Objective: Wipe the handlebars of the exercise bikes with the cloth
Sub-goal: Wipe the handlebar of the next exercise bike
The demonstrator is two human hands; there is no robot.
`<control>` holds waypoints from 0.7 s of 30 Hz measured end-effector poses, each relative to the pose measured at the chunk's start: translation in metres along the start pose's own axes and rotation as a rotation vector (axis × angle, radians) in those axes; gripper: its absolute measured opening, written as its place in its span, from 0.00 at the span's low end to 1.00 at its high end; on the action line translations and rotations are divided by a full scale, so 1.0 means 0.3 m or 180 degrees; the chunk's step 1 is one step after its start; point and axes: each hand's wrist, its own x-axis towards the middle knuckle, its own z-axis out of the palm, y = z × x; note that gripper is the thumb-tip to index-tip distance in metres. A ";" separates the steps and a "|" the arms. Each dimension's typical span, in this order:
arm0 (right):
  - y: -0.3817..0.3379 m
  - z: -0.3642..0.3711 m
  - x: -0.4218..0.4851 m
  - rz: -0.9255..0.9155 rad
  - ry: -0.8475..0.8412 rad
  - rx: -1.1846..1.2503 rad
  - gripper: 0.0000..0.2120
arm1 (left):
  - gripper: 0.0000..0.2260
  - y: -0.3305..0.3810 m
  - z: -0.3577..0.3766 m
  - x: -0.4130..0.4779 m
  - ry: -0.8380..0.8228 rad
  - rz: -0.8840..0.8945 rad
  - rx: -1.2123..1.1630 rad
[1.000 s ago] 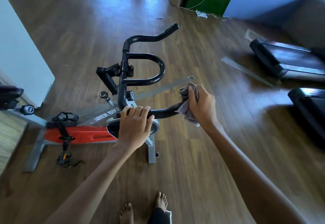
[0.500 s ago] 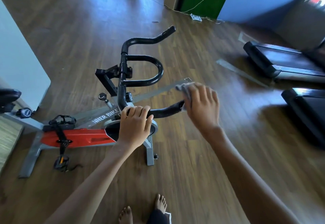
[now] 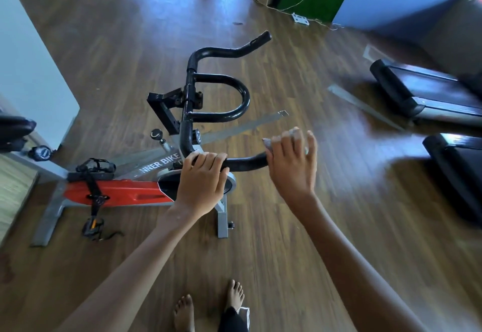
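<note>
A black handlebar [image 3: 242, 162] tops a red and grey exercise bike [image 3: 117, 192] that stands on the wood floor in front of me. My left hand [image 3: 200, 183] grips the near bar close to the stem, fingers curled over it. My right hand [image 3: 289, 167] sits at the tip of the same bar with its fingers stretched out. It presses a grey cloth [image 3: 267, 144] against the bar end. Only a small corner of the cloth shows past my fingers. The far horn and the middle loop [image 3: 234, 91] of the handlebar are bare.
Two black treadmills [image 3: 430, 97] [image 3: 459, 172] lie at the right. A second machine's dark saddle [image 3: 13, 128] pokes in at the left edge beside a pale wall [image 3: 31, 58]. My bare feet [image 3: 208, 308] stand just behind the bike.
My right hand went from a tight grip on the cloth around the bar tip to outstretched fingers over it. The left hand kept its grip. The view shifted slightly.
</note>
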 end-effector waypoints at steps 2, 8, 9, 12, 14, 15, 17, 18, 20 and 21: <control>-0.057 0.021 -0.037 -0.0441 0.0003 0.0146 0.13 | 0.16 -0.001 0.003 -0.001 -0.0016 0.0008 0.0015; 0.068 0.004 0.011 -0.0521 0.0185 -0.0157 0.12 | 0.14 -0.007 0.014 0.001 0.0045 0.0030 0.0036; 0.053 -0.003 0.015 -0.0350 0.0100 -0.0151 0.12 | 0.14 -0.002 0.019 -0.003 0.0049 -0.0012 0.0042; -0.014 0.018 -0.023 -0.0906 -0.0096 -0.0103 0.12 | 0.13 0.011 0.018 -0.001 0.0052 -0.0084 0.0065; 0.011 0.032 -0.018 -0.1327 -0.0053 -0.0045 0.13 | 0.13 0.012 0.018 0.001 0.0064 -0.0089 0.0039; 0.034 0.030 -0.006 -0.1287 0.0032 -0.0024 0.14 | 0.13 0.012 0.015 0.003 0.0064 -0.0084 0.0026; 0.053 0.025 0.000 -0.0852 0.0167 -0.0013 0.14 | 0.13 0.012 0.016 0.001 0.0058 -0.0081 -0.0008; 0.041 0.024 -0.006 -0.0612 0.0230 0.0002 0.14 | 0.13 0.012 0.019 0.000 0.0082 -0.0081 -0.0023; -0.006 0.031 -0.039 -0.0379 0.0342 0.0123 0.12 | 0.14 0.016 0.022 -0.001 0.0146 -0.0084 -0.0071; -0.027 0.051 -0.062 -0.0401 0.0436 0.0175 0.11 | 0.14 0.014 0.032 -0.003 0.0203 -0.0069 -0.0097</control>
